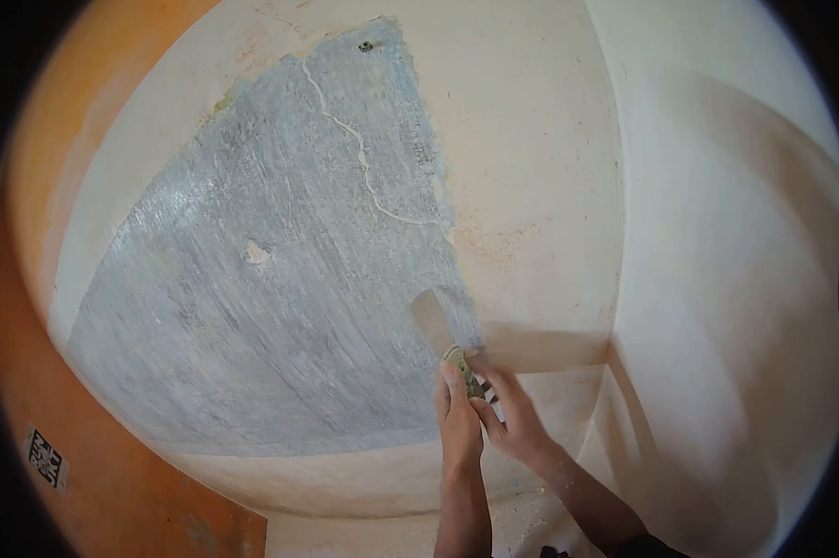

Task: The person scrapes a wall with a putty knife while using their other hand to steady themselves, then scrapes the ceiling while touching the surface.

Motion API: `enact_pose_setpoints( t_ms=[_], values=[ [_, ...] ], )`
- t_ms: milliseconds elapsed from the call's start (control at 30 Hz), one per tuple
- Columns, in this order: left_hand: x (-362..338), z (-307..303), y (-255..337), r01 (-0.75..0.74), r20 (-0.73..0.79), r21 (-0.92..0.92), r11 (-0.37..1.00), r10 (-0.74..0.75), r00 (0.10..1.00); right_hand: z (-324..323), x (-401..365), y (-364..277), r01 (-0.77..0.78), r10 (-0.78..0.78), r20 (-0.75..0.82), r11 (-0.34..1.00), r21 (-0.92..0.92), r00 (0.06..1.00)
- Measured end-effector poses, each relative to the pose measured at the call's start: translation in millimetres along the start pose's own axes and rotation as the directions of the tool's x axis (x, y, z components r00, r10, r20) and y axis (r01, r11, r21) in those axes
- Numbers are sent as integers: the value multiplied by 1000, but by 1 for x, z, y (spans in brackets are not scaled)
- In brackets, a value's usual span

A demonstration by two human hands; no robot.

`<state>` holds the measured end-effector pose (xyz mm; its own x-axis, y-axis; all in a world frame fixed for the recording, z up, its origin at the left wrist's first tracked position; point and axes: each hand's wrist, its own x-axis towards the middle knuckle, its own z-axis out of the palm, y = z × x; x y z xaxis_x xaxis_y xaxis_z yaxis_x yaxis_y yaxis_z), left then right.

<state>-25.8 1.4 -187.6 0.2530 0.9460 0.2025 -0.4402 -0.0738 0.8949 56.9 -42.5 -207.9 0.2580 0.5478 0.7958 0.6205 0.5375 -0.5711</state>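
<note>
A putty knife (432, 321) with a wide flat metal blade points up and to the left over a grey-blue patch (252, 353) of wall. My left hand (459, 423) is closed around its patterned, greenish handle (456, 356), thumb lying along it. From the right, my right hand (520, 423) also holds the handle, its fingers near the top and its thumb lower down. Whether the blade's edge touches the wall is hard to tell. A thin, pale crack line (362, 153) winds down the patch above the blade.
Cream wall (531, 139) borders the patch, and a white wall (717, 325) meets it at a corner on the right. An orange surface (113, 446) at lower left bears a black-and-white sticker (46, 458). A pale chip (258, 252) and a small dark hole (366, 46) mark the patch.
</note>
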Motion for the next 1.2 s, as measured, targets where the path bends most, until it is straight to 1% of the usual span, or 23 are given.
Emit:
enact_pose_setpoints(
  t_ms=[67, 100, 167, 200, 267, 300, 333, 367, 400, 433, 467, 500, 533, 567, 633, 700, 767, 800, 833, 933, 967, 1067, 1200],
  values=[
    [4, -3, 2, 73, 48, -23, 997, -72, 996, 17, -4, -2, -107, 103, 37, 984, 144, 994],
    [6, -3, 2, 82, 64, -16, 997, -81, 995, 22, -3, 0, -114, 112, 21, 984, 138, 994],
    [8, -4, 2, -33, 146, -27, 999, 36, 989, 28, 1, 6, 38, -44, -78, 996, -81, 996],
    [12, -12, 0, -17, 173, -17, 1000, 19, 985, 29, 2, 4, 21, -30, -103, 995, -94, 994],
    [15, -35, -10, -125, 217, 97, 987, 102, 971, 25, 0, -9, -32, 11, -148, 989, -143, 989],
    [15, -52, -11, -179, 208, 121, 976, 151, 966, 21, 0, -13, -49, 22, -165, 986, -160, 986],
    [14, -76, -10, -237, 201, 146, 960, 206, 958, 18, 1, -17, -48, 4, -177, 969, -242, 984],
    [12, -102, -12, -303, 112, 235, 924, 284, 952, 19, 4, -22, -39, -26, -192, 945, -324, 981],
    [13, -127, -18, -372, 31, 306, 876, 382, 924, 19, 10, -29, -65, -40, -269, 926, -373, 962],
    [16, -151, -26, -417, -71, 372, 829, 473, 878, 21, 16, -30, -47, -79, -290, 914, -402, 954],
    [19, -176, -29, -404, -147, 501, 765, 536, 832, 21, 25, -28, -45, -124, -331, 887, -459, 935],
    [11, -186, -12, -233, -199, 664, 710, 469, 860, 23, 28, -30, -64, -143, -365, 864, -499, 920],
    [13, -201, -13, -393, -184, 620, 679, 613, 768, 24, 34, -41, -166, -89, -406, 818, -550, 910],
    [23, -210, -15, -394, -173, 616, 682, 605, 777, 24, 42, -43, -179, -85, -414, 811, -557, 906],
    [39, -228, -10, -429, -219, 744, 513, 793, 569, 27, 46, -46, -180, -152, -450, 769, -613, 880],
    [51, -238, -12, -440, -203, 722, 534, 771, 603, 28, 49, -50, -208, -148, -476, 761, -615, 867],
    [57, -242, -13, -410, -104, 815, 409, 800, 591, 32, 51, -56, -235, -148, -481, 726, -646, 864],
    [57, -248, -19, -380, -89, 818, 432, 747, 659, 34, 50, -56, -249, -146, -494, 722, -645, 857],
    [60, -250, -26, -398, -77, 809, 433, 749, 658, 32, 51, -55, -243, -162, -488, 709, -662, 858],
    [73, -255, -40, -406, -10, 846, 345, 773, 634, 27, 63, -56, -236, -212, -485, 669, -705, 849],
    [72, -260, -43, -410, -1, 846, 341, 770, 639, 27, 64, -59, -229, -226, -471, 648, -726, 853],
    [74, -264, -49, -428, 49, 848, 311, 759, 649, 24, 66, -61, -231, -169, -453, 676, -699, 875],
    [77, -270, -54, -411, 67, 866, 285, 748, 661, 21, 63, -58, -220, -167, -436, 674, -705, 884]
  ],
)
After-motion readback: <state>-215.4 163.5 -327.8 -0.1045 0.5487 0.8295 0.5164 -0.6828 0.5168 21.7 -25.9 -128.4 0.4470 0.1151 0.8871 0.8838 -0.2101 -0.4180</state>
